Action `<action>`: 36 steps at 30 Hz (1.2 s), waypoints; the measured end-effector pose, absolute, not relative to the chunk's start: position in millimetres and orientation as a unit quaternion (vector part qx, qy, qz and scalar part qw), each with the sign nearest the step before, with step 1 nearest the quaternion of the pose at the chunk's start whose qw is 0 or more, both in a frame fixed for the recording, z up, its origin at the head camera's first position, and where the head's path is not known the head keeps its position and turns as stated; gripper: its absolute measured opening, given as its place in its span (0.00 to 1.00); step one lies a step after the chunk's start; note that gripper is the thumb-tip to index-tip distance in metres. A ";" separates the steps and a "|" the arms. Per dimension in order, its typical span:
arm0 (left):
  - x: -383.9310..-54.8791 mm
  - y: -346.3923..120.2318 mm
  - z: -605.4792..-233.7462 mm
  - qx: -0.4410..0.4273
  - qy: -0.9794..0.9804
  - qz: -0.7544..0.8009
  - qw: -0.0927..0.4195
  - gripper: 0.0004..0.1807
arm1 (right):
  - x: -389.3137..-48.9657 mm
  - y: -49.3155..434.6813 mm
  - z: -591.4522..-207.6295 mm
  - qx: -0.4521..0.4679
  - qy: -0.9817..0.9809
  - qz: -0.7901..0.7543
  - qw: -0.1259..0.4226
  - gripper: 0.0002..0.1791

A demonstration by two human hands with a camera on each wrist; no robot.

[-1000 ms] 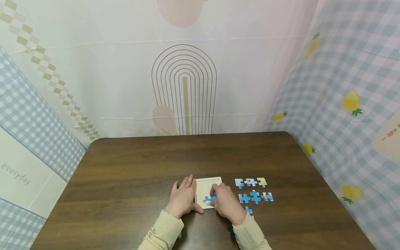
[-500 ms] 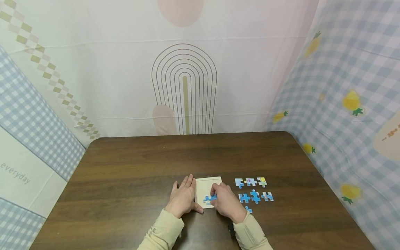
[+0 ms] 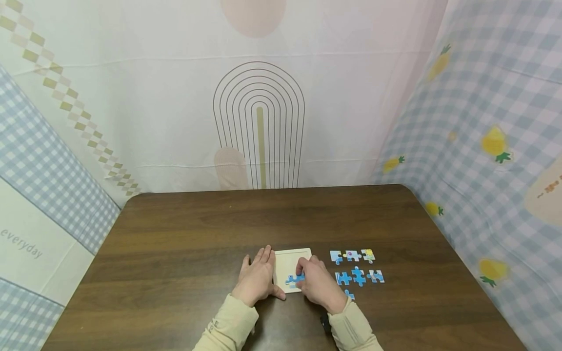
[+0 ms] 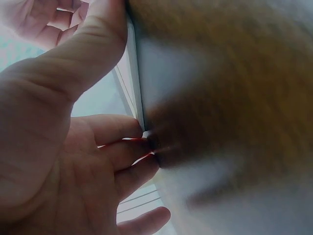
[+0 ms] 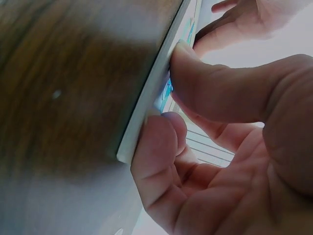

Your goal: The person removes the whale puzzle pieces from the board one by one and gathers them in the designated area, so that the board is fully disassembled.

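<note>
A pale, shallow square puzzle tray (image 3: pixel 286 263) lies on the table in the head view. My left hand (image 3: pixel 258 279) rests along its left side with fingers straight and spread, the thumb at the near left corner. Blue jigsaw pieces (image 3: pixel 291 280) lie in the tray's near part. Over its right side my right hand (image 3: pixel 321 286) pinches a puzzle piece with thumb and curled fingers, which hide most of it. In the right wrist view, a strip of the blue puzzle piece (image 5: pixel 167 90) shows between the thumb and the tray edge (image 5: pixel 128 147).
To the right lie several loose jigsaw pieces: a far row (image 3: pixel 352 256), a middle row (image 3: pixel 359 276) and a near piece (image 3: pixel 349 294) partly behind the right sleeve (image 3: pixel 351 326). The brown wooden table (image 3: pixel 184 243) ends at a patterned cloth backdrop (image 3: pixel 175 122).
Almost nothing differs. Both hands stay at the tray, the right one shifting very slightly to the right early on.
</note>
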State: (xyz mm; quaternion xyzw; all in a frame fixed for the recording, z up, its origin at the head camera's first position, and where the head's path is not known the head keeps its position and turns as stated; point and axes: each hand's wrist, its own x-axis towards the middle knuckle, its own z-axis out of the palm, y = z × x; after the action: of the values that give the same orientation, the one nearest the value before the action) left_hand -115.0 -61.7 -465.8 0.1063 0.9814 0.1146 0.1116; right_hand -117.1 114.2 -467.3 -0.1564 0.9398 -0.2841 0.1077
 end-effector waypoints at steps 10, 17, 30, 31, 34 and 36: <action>-114.8 -61.3 -467.3 0.105 0.981 0.117 0.114 0.65 | -115.9 113.5 -467.4 -0.149 0.943 -0.276 0.108 0.12; -115.4 -60.8 -467.9 0.106 0.981 0.119 0.113 0.65 | -115.7 113.3 -467.6 -0.144 0.944 -0.275 0.110 0.12; -114.6 -60.6 -466.4 0.105 0.981 0.116 0.115 0.65 | -114.5 113.5 -467.2 -0.148 0.944 -0.272 0.110 0.15; -114.6 -60.8 -466.5 0.105 0.981 0.116 0.115 0.65 | -114.5 113.5 -467.2 -0.150 0.944 -0.273 0.109 0.15; -114.3 -61.4 -466.7 0.103 0.981 0.116 0.115 0.64 | -114.1 113.3 -467.2 -0.151 0.943 -0.276 0.106 0.15; -114.6 -61.6 -466.7 0.102 0.981 0.117 0.116 0.64 | -113.9 113.0 -467.5 -0.152 0.944 -0.275 0.104 0.15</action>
State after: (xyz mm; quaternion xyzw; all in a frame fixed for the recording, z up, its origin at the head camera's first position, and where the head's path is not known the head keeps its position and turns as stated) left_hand -114.6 -61.6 -466.7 0.1021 0.9811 0.1169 0.1159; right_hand -113.9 113.0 -467.5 -0.1519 0.9437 -0.2749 0.1040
